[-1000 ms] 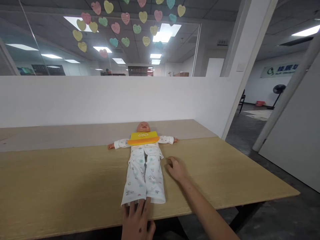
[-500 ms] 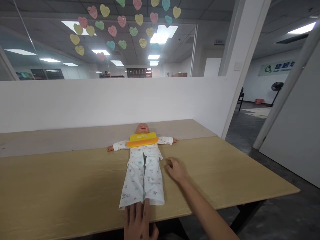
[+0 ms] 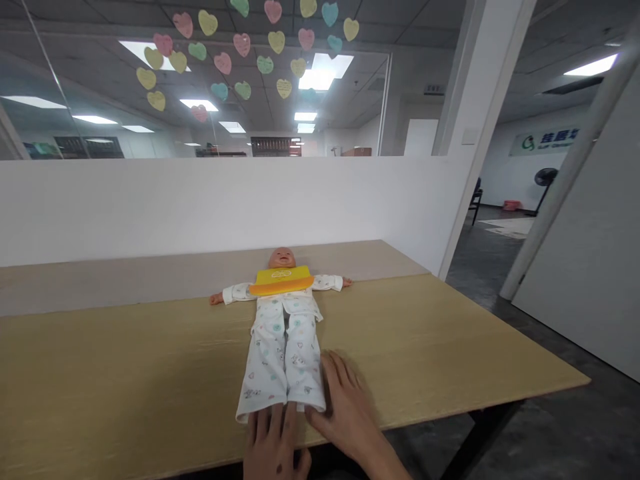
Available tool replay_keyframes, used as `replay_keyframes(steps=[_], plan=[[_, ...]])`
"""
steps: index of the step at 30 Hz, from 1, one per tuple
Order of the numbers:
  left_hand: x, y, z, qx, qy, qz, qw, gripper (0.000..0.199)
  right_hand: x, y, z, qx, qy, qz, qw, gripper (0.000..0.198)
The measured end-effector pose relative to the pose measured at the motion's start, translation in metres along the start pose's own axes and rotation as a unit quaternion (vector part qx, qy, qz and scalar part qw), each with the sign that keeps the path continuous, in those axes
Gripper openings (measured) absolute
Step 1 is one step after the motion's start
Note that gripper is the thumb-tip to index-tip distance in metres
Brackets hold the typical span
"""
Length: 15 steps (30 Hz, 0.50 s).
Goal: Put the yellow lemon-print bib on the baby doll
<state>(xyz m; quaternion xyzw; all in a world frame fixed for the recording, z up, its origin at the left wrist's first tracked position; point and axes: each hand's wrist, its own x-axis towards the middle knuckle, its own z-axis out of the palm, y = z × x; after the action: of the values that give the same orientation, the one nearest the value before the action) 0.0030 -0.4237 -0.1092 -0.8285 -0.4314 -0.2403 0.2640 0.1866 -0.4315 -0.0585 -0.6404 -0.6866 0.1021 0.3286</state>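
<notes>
A baby doll point(image 3: 283, 259) lies on its back with its arms spread. It wears a white printed top and white printed trousers point(image 3: 267, 363), and a yellow bib point(image 3: 281, 280) with an orange lower edge covers its chest. My left hand point(image 3: 270, 437) rests at the trouser hems, fingers stretched out towards the doll's legs. Beside the doll's right-hand trouser leg in view, my right hand point(image 3: 345, 407) is spread, its thumb at the hem and its fingers along the outer side of the cloth. The doll's feet do not show.
The doll lies on a wooden table point(image 3: 425, 347) whose front edge is close to me. Behind stands a white partition wall point(image 3: 200, 207) with a window bearing heart-shaped notes point(image 3: 242, 45). To the right are an open doorway, a door point(image 3: 585, 253) and a standing fan point(image 3: 545, 177).
My right hand has come down and towards me, from beside the doll's hip to the trouser hem, and its fingers have spread. My left hand stays at the hems.
</notes>
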Motion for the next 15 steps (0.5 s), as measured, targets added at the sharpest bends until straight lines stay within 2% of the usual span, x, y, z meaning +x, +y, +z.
replay_keyframes(steps=[5,10,15], plan=[[-0.001,0.004,0.001,-0.009,0.009,-0.004,1.000,0.050,0.004,0.005,0.010,-0.044,0.044,0.029,0.998,0.054],[-0.002,0.020,0.000,-0.034,0.006,-0.065,0.997,0.052,-0.003,0.016,0.016,-0.036,0.109,0.009,0.993,0.053],[-0.002,0.030,0.002,-0.035,0.000,-0.079,0.996,0.053,-0.005,0.020,0.018,-0.003,0.109,0.009,0.994,0.051]])
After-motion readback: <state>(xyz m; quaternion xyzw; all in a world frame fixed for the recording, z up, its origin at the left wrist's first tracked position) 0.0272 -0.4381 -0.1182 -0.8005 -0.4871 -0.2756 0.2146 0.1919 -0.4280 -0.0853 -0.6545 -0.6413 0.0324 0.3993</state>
